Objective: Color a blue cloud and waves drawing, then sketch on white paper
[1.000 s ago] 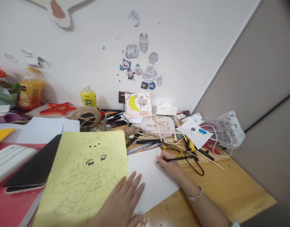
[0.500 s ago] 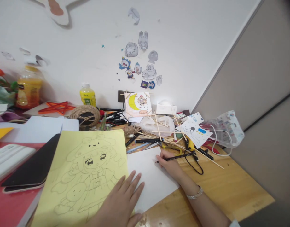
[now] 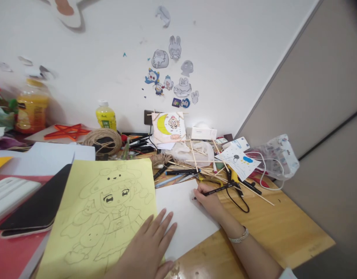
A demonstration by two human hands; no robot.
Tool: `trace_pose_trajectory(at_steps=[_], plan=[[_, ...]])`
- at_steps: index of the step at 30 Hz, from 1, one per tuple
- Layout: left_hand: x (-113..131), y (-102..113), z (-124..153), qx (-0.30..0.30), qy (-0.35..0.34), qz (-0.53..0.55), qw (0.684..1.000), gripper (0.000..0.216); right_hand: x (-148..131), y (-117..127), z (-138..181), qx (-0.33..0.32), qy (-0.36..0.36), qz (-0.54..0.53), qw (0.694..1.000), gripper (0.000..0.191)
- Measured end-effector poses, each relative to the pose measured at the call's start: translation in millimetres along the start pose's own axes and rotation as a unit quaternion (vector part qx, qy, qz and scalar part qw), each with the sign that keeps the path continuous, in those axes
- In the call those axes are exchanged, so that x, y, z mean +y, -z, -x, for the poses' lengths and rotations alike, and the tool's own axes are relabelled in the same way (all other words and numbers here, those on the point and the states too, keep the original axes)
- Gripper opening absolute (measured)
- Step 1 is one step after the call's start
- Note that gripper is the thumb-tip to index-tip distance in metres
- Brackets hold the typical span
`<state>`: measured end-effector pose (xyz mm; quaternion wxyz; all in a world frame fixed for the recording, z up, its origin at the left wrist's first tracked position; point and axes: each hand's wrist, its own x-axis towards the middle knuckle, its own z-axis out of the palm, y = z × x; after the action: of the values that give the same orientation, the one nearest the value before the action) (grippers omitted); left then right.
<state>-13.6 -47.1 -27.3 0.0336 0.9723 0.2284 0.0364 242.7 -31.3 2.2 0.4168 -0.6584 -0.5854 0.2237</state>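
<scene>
My right hand [image 3: 208, 199] grips a slim black pencil [image 3: 217, 190], its tip down at the upper right part of a white sheet of paper [image 3: 182, 217]. No clear marks show on that sheet. My left hand [image 3: 152, 244] lies flat with fingers spread, across the edge where a yellow sheet [image 3: 79, 201] meets the white one. On the yellow sheet is a line drawing of a figure in a floppy animal-face hat, holding a plush toy. My left palm and wrist cover part of the drawing's lower right.
Behind the papers lie markers [image 3: 182, 171], thin wooden sticks [image 3: 201, 159], yellow-handled scissors [image 3: 210, 180] and a black cable [image 3: 245, 209]. A twine roll [image 3: 104, 141] and drink bottles [image 3: 106, 115] stand toward the wall. A black tablet-like slab [image 3: 35, 205] is at left.
The view has shifted slightly, so most things sit a little further left. The pencil's back end has tilted slightly in my right hand. My left hand stays flat on the papers.
</scene>
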Motion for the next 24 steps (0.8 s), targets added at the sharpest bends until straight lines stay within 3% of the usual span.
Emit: trace_pose_trajectory(at_steps=[7, 24], plan=[[-2, -4, -1, 0.015, -0.008, -0.013, 1.0, 0.063, 5, -1, -1, 0.057, 0.006, -0.001, 0.998, 0.028], [2, 14, -2, -0.001, -0.003, -0.005, 1.0, 0.061, 8, -3, -3, 0.081, 0.03, -0.02, 0.996, 0.025]])
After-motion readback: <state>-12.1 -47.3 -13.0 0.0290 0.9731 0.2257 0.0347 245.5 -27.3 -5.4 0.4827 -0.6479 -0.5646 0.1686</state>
